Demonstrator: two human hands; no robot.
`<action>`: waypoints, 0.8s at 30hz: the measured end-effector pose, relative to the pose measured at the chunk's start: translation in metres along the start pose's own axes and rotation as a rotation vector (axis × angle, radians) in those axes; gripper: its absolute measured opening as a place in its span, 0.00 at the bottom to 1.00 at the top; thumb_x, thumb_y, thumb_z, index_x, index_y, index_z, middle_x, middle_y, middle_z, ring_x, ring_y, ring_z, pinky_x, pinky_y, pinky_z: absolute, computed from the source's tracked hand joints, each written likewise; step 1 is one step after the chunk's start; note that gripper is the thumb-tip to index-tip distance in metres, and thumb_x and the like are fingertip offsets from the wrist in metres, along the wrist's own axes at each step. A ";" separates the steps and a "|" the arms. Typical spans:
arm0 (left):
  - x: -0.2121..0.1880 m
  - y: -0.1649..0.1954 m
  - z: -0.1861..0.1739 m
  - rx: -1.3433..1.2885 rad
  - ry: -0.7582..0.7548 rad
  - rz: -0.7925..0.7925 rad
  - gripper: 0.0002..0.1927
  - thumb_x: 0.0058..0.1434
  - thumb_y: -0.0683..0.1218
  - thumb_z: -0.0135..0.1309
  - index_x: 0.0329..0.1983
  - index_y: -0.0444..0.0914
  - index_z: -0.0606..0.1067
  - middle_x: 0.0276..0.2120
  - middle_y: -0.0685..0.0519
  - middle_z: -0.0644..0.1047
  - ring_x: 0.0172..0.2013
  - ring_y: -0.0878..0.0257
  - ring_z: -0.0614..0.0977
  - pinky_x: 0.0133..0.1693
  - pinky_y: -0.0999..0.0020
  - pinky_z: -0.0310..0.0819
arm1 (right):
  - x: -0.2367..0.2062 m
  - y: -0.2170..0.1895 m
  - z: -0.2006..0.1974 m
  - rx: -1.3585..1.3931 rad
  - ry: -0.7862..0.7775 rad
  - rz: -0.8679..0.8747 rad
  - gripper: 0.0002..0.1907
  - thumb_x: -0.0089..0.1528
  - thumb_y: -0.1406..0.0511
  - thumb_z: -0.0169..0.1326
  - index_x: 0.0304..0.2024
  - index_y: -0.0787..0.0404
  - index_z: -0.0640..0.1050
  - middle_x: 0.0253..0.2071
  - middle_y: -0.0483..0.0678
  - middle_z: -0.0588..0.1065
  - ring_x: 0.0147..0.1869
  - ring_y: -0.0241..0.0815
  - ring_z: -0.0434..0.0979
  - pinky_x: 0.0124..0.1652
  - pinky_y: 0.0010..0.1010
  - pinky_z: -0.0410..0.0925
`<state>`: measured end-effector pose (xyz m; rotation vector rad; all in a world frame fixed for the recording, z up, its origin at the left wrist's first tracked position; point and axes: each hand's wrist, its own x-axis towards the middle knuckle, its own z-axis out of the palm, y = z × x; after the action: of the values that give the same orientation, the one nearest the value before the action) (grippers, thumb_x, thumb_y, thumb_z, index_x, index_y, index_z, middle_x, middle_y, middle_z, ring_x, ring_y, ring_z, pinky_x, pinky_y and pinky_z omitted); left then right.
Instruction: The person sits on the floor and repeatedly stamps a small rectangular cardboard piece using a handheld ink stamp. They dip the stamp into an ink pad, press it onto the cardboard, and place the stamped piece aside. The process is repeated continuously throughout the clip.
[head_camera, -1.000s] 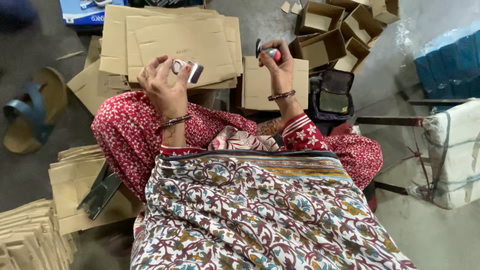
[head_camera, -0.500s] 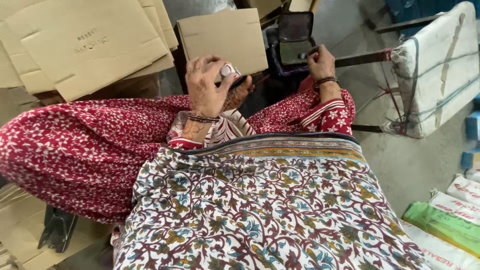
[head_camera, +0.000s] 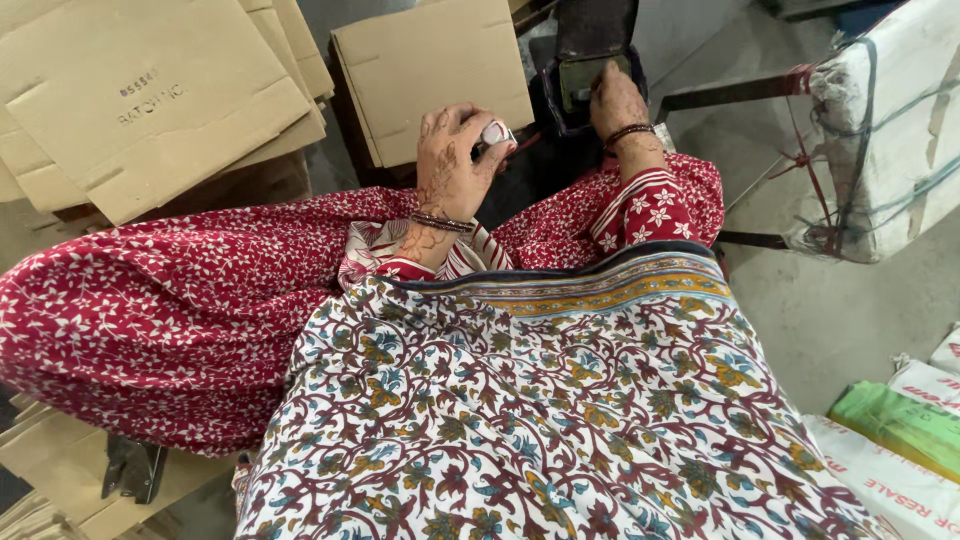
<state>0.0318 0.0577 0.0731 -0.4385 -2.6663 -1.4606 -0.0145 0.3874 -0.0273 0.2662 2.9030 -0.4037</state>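
Observation:
My left hand is raised over my lap, its fingers closed on a small white and red object. Farther out, my right hand reaches into an open dark bag, where the fingertips lie on a greenish item. Whether that hand holds anything is hidden. Both wrists wear bangles. Red floral sleeves and a patterned cloth cover my lap.
Flat cardboard sheets lie at the upper left, with another cardboard sheet just beyond my left hand. A white wrapped bundle sits on a metal frame at the right. Printed sacks lie at the lower right. A black tool is at the lower left.
One second ago both hands were held up, each with a small object. The right hand has since gone down into the dark bag, and the view has swung right and closer.

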 end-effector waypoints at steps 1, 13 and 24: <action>0.001 -0.002 0.002 -0.002 -0.009 -0.010 0.18 0.57 0.53 0.67 0.47 0.41 0.81 0.48 0.50 0.78 0.51 0.49 0.74 0.55 0.55 0.68 | 0.000 0.001 0.002 -0.007 -0.015 0.021 0.15 0.70 0.63 0.48 0.56 0.65 0.70 0.51 0.65 0.74 0.56 0.68 0.72 0.52 0.55 0.67; 0.020 -0.013 0.030 -0.150 -0.076 -0.126 0.21 0.59 0.50 0.64 0.53 0.38 0.77 0.44 0.46 0.81 0.42 0.49 0.80 0.48 0.57 0.74 | 0.009 -0.005 -0.003 -0.024 -0.116 0.005 0.22 0.66 0.68 0.45 0.63 0.62 0.67 0.53 0.68 0.72 0.58 0.71 0.71 0.54 0.55 0.66; 0.060 -0.018 0.092 -0.066 -0.089 0.057 0.18 0.56 0.46 0.66 0.49 0.42 0.76 0.40 0.49 0.81 0.43 0.48 0.82 0.45 0.56 0.75 | 0.009 -0.002 -0.020 0.421 0.341 0.135 0.12 0.62 0.65 0.59 0.46 0.62 0.76 0.38 0.57 0.78 0.44 0.61 0.79 0.44 0.46 0.71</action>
<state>-0.0239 0.1381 0.0199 -0.5928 -2.6541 -1.5514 -0.0271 0.3931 -0.0097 0.6466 3.0661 -1.0373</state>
